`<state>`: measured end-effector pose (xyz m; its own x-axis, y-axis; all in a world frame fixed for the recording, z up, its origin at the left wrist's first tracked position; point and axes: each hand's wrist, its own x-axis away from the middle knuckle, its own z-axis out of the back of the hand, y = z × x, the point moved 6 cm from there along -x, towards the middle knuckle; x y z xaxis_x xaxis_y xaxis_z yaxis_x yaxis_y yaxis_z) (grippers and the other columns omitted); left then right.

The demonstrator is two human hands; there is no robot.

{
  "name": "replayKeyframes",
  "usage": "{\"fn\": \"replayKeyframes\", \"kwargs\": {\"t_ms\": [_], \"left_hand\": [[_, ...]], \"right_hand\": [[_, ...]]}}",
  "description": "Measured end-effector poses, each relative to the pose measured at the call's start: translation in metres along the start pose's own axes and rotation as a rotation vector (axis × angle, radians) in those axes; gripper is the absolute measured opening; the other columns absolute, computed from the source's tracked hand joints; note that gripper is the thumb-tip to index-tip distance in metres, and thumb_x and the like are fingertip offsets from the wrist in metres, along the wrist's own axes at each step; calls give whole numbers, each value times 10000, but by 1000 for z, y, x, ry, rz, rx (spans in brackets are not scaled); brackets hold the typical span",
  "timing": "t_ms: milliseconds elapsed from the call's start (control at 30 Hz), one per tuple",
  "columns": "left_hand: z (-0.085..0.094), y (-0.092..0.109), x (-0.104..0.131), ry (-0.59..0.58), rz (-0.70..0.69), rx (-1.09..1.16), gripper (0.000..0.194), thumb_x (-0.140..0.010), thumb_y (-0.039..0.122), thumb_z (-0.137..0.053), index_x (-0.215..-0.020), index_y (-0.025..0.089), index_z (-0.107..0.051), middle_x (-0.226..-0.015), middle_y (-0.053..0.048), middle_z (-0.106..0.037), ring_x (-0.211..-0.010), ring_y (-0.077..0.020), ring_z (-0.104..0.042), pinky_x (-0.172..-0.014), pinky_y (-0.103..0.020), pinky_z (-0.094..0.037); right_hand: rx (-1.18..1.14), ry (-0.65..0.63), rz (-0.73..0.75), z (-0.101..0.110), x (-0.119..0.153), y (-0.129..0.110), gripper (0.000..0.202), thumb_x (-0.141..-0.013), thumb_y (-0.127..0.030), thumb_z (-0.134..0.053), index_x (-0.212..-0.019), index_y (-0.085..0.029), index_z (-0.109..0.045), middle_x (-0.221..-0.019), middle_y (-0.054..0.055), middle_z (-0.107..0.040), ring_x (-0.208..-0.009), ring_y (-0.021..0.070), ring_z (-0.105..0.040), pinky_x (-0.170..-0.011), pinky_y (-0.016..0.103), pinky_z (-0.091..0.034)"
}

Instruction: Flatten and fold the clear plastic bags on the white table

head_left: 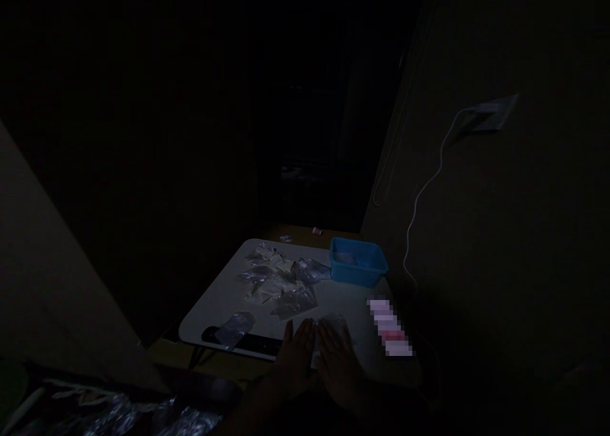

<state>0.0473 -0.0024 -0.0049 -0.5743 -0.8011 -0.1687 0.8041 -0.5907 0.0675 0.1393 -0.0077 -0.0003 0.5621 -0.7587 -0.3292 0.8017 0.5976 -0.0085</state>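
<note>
My left hand [298, 350] and my right hand [337, 356] lie side by side at the front of a white folding table [214, 296]. Their fingers are stretched out flat, pressing on a clear plastic bag [339, 323] that shows past the fingertips. Most of this bag is hidden under the hands. To the left, another clear plastic bag [235, 330] rests over a dark strip [257, 344] along the table's near edge. Farther back lies a loose pile of crumpled clear bags [276, 283]. The room is very dark, so fine detail is lost.
A blue plastic basket [359, 267] stands at the table's back right corner. A lit, blurred-out screen [391, 328] is at the right edge. A white cable [414, 213] hangs from a wall socket [490, 115]. Shiny plastic wrapping [114, 415] lies low on the left.
</note>
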Motion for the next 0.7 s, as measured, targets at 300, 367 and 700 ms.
{"fn": "replayKeyframes", "kwargs": {"t_ms": [300, 367, 700], "left_hand": [[-4, -1, -2, -98, -1, -19, 877, -718, 631, -335, -1339, 49, -120, -1372, -213, -142, -1262, -332, -111, -967, -578, -63], [-3, -1, -3, -141, 19, -13, 894, -706, 628, -358, -1339, 45, -114, -1374, -219, -113, -1264, -331, -95, -967, -578, -51], [-5, 0, -4, -237, 85, -10, 873, -681, 479, -454, -1339, 43, -82, -1385, -182, -23, -1274, -300, 0, -976, -566, 0]], "right_hand": [[-1, -50, -120, -6, 3, 22, 469, -884, -399, -185, -1299, -194, -261, -1350, 45, -283, -1239, 185, -263, -1026, 491, -66], [25, -29, -143, -7, 6, 30, 463, -884, -388, -190, -1293, -192, -282, -1347, 50, -289, -1237, 187, -268, -1023, 497, -58], [116, 9, -252, -20, 19, 62, 490, -873, -397, -186, -1281, -162, -323, -1322, 88, -344, -1207, 234, -322, -979, 536, -160]]}}
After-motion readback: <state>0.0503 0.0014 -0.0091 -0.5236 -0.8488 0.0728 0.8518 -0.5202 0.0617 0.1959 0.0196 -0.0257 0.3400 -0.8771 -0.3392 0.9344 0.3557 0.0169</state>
